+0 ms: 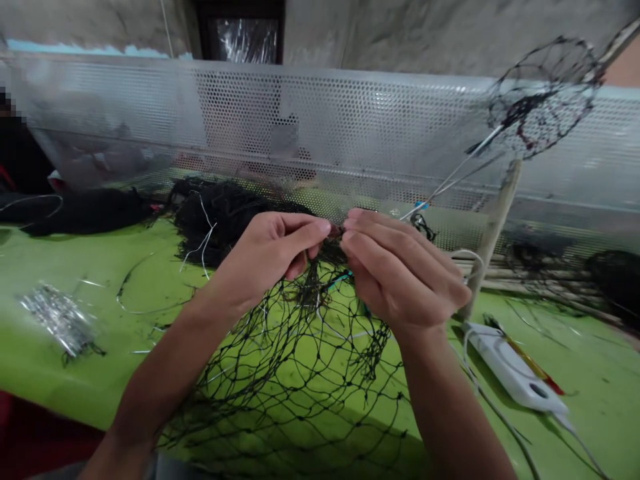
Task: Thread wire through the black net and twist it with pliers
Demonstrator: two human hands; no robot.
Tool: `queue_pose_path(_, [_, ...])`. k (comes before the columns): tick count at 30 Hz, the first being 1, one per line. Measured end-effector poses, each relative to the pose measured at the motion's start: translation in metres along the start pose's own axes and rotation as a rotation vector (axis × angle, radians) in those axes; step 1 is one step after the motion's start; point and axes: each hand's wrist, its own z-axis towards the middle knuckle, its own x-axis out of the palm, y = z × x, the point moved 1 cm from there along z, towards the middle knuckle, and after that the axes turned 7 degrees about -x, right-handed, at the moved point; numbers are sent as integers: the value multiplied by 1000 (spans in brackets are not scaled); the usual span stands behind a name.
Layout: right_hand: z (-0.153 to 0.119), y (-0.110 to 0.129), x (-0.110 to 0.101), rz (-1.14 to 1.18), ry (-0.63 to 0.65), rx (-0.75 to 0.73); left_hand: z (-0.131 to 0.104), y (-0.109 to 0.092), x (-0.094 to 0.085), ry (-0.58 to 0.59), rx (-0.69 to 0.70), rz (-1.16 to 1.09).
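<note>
Net (301, 418) below R hand (405, 267), post (494, 233) nr

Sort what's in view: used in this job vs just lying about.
In the job: small dark piece between left hand and right hand; black knotted netting below.

Apparently lying about: white power strip; silvery bundle, far left.

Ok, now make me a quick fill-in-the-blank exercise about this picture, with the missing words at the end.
1. The tabletop is bright ____ in colour.
2. The knotted netting spread below the hands is ____ in colour.
3. Of the left hand and the right hand, the one nearer the white corded unit is the ____ hand.
4. The perforated panel behind is pierced by many small ____.

Missing words: green; black; right; holes.
</note>
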Motion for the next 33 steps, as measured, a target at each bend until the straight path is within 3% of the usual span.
queue_pose_path(3, [0, 1, -1, -34, 26, 5, -1, 0, 1, -29, 45, -7])
queue_pose_path(7, [6, 7, -4, -48, 19, 32, -9, -6, 4, -147, 187, 142])
queue_pose_path(14, [23, 17, -15, -75, 124, 274, -19, -9, 10, -297, 522, 523])
queue_pose_path(20, [30, 14, -23, -12, 188, 383, -19, -4, 12, -318, 681, 682])
queue_pose_path(24, [31, 16, -26, -55, 180, 269, -16, -9, 5, -196, 583, 481])
queue_pose_path(30, [29, 16, -25, -49, 205, 176, -4, -6, -5, 224, 115, 98])
queue_pose_path(33, [28, 14, -25, -30, 221, 141, 2, -1, -5, 375, -5, 15])
